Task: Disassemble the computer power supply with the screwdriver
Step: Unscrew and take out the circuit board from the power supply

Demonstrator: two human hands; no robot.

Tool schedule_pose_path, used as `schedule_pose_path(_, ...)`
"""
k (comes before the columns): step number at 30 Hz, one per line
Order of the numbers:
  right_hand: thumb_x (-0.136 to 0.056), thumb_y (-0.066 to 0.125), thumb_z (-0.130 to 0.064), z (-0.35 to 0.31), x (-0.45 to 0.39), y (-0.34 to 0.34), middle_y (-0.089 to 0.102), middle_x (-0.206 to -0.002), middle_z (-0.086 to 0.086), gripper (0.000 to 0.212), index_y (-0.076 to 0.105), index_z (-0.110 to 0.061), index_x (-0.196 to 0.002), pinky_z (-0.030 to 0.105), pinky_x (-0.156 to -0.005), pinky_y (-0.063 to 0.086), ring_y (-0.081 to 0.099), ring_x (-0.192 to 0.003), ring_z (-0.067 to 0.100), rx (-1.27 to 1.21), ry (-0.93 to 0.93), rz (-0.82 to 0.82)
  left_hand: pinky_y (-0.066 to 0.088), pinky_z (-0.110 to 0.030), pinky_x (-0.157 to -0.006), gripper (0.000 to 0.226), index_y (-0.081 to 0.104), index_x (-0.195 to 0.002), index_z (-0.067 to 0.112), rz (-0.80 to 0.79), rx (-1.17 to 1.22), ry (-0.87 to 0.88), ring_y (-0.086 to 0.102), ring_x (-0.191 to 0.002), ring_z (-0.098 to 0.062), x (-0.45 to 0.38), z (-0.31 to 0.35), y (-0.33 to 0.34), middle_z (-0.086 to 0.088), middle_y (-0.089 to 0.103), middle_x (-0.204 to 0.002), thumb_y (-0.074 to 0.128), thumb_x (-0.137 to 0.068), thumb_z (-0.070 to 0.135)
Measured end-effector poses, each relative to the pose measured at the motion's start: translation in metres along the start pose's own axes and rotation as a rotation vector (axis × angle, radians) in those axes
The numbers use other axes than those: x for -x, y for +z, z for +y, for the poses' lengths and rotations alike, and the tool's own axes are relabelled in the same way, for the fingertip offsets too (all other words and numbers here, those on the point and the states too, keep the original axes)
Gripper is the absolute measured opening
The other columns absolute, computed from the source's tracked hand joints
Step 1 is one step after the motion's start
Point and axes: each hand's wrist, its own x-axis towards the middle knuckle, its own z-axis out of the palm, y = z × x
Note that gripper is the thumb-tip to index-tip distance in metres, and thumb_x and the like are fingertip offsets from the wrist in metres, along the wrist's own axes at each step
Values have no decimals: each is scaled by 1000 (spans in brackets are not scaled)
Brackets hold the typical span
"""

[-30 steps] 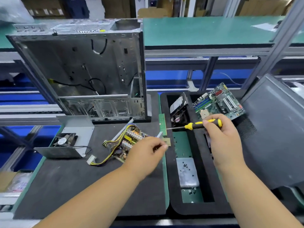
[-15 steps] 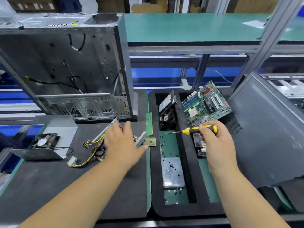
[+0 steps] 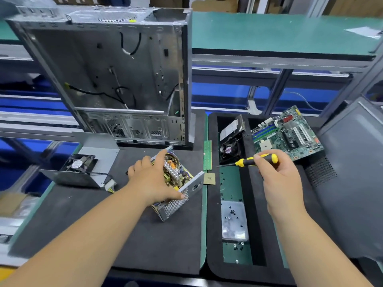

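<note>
Since 0.5 s ago the left hand [image 3: 152,179] has dropped from above onto the PSU [image 3: 176,190], now gripping it w/ thumb on the perforated side, fingers over the far edge. PSU sits tilted on the worktop [image 3: 83,224], circuit board exposed, just in front of the PC case [image 3: 116,79]. Right hand [image 3: 279,179] holds the screwdriver [image 3: 252,160] above the tray [image 3: 213,204], tip pointing left. PSU cover w/ fan [image 3: 83,168] lies to the left.

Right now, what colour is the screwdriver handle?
Yellow and black screwdriver handle, head view.
</note>
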Motion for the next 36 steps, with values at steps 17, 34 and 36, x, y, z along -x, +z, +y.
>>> schedule_pose_path(17, -93, 64, -12, 0, 20, 52, 63, -70, -22, 14, 64, -22, -83, 4, -63, 41, 58, -69, -7, 155, -7, 55, -19, -46, -117, 146, -25, -147, 43, -250, -241, 695, -12, -149, -10, -31, -37, -33, 5, -2, -162, 87, -53, 51)
schedule_pose_path(34, -90, 65, -24, 9, 39, 72, 59, -75, -16, 10, 62, -28, -82, 7, -56, 37, 54, -68, -1, 280, 36, 41, -21, -47, -116, 127, -23, -150, 42, -442, -256, 720, -21, -147, -7, -54, -22, -52, 13, -12, -163, 69, -68, 74)
schedule_pose_path(36, -90, 66, -24, 9, 38, 71, 58, -74, -18, 11, 61, -27, -82, 8, -57, 36, 53, -68, 0, 336, 10, 12, -16, -46, -119, 102, 0, -156, 37, -254, -150, 679, -2, -150, -11, -48, -14, -41, 8, 14, -160, 54, -79, 76)
